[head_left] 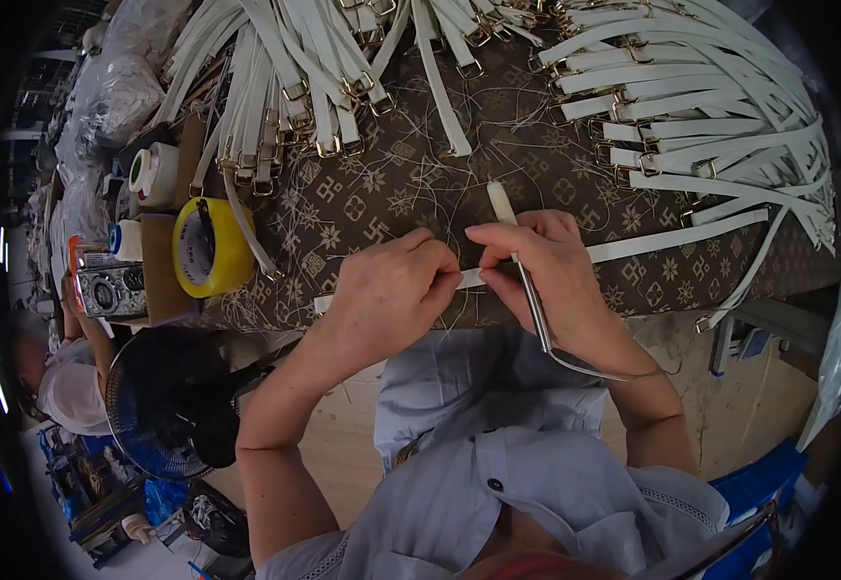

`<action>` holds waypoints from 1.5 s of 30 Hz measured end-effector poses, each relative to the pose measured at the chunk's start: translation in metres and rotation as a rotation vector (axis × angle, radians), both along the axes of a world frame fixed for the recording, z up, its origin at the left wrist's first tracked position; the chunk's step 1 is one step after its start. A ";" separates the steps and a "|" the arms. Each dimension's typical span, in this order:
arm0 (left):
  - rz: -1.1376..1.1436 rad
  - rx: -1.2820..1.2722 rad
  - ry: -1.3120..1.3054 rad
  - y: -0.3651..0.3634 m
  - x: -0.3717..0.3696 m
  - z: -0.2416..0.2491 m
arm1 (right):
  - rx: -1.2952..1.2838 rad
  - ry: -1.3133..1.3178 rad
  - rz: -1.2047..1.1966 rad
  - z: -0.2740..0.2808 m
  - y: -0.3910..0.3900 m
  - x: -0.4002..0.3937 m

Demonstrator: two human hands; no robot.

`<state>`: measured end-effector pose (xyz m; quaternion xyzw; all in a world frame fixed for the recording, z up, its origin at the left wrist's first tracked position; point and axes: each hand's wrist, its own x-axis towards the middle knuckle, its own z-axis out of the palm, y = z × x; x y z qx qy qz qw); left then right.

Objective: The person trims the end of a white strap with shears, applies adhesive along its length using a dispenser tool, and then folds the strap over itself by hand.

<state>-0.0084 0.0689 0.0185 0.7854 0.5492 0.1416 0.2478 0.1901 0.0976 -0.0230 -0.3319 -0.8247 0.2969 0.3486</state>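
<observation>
A narrow white strap (676, 238) lies across the near edge of the patterned table, passing under both hands. My left hand (396, 282) is closed, its thumb and fingers pinching the strap. In my right hand (557, 275) rests a slim pen-like tool (533, 307) with a cream end pointing away from me, a metal shaft and a thin cord trailing over the wrist. My right thumb and forefinger come close together beside the strap; whether they also hold a thread is too small to tell.
Piles of white buckled straps (700, 106) cover the table's far and right sides. Loose threads (478, 145) lie on the brown cloth (372, 198). At left stand a yellow tape roll (215, 247), thread spools (155, 174) and a cardboard box (164, 280). A fan (164, 401) and another person (72, 387) are farther left.
</observation>
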 end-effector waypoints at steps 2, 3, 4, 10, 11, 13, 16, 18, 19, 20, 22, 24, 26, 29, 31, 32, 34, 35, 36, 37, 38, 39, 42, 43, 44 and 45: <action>-0.009 0.015 -0.005 0.000 -0.001 -0.003 | -0.012 -0.024 0.003 0.000 0.000 0.000; -0.021 0.030 -0.012 0.000 -0.002 -0.005 | -0.008 -0.005 0.002 0.000 0.000 -0.001; -0.021 0.030 -0.012 -0.001 -0.003 -0.007 | -0.004 0.014 -0.001 0.000 0.000 -0.001; 0.218 -0.062 -0.255 -0.009 -0.009 -0.007 | 0.010 0.021 -0.004 0.000 0.000 0.000; 0.236 -0.023 -0.301 -0.012 -0.011 -0.008 | 0.013 0.021 -0.005 0.000 0.000 0.000; 0.252 0.017 -0.348 -0.014 -0.012 -0.010 | 0.013 0.024 -0.005 0.000 0.000 0.000; 0.056 0.228 -0.060 -0.018 -0.006 -0.011 | 0.008 0.016 0.000 -0.001 0.000 0.000; 0.035 0.253 0.023 -0.017 0.003 -0.007 | 0.017 0.018 -0.003 -0.002 -0.001 0.000; 0.036 0.255 0.021 -0.018 0.007 -0.008 | 0.024 0.022 -0.014 -0.002 -0.001 0.000; 0.050 0.289 0.045 -0.018 0.012 -0.008 | 0.027 0.021 -0.014 -0.003 -0.001 -0.001; 0.063 0.323 0.066 -0.020 0.016 -0.009 | 0.023 0.039 -0.020 -0.005 -0.001 0.000; 0.090 0.354 0.075 -0.025 0.016 -0.013 | 0.019 0.037 -0.019 -0.005 -0.001 0.000; 0.145 0.324 0.070 -0.028 0.004 -0.017 | 0.015 0.040 -0.013 -0.005 -0.001 0.001; 0.269 0.345 0.109 -0.032 -0.022 -0.025 | 0.019 0.050 -0.015 -0.006 -0.001 0.000; 0.369 0.432 0.184 -0.033 -0.032 -0.024 | 0.027 0.063 -0.016 -0.006 -0.001 -0.001; 0.369 0.434 0.185 -0.033 -0.030 -0.022 | 0.029 0.064 -0.015 -0.005 -0.001 0.000; 0.277 0.356 0.058 -0.035 -0.023 -0.013 | 0.016 0.041 -0.017 -0.004 -0.002 0.000; 0.284 0.358 0.054 -0.034 -0.018 -0.008 | 0.019 0.036 -0.011 -0.003 -0.002 0.000; 0.233 0.327 0.065 -0.033 -0.012 -0.003 | 0.021 0.028 -0.007 0.000 -0.003 0.000; 0.179 0.296 0.075 -0.031 -0.008 0.000 | 0.025 0.020 -0.005 0.002 -0.003 0.000; 0.181 0.300 0.071 -0.030 -0.008 -0.002 | 0.029 0.016 -0.004 0.002 -0.003 0.000; 0.171 0.284 0.117 -0.029 -0.007 -0.004 | 0.034 0.017 -0.008 0.000 -0.003 0.000; 0.146 0.243 0.137 -0.028 -0.010 -0.004 | 0.057 0.014 -0.016 -0.003 -0.002 0.000; 0.128 0.213 0.112 -0.028 -0.012 -0.003 | 0.070 0.013 -0.023 -0.004 -0.002 0.000; 0.132 0.215 0.113 -0.029 -0.015 -0.005 | 0.072 0.013 -0.019 -0.004 -0.002 0.000; 0.176 0.300 0.128 -0.030 -0.020 -0.010 | 0.086 0.029 -0.029 -0.004 -0.002 0.000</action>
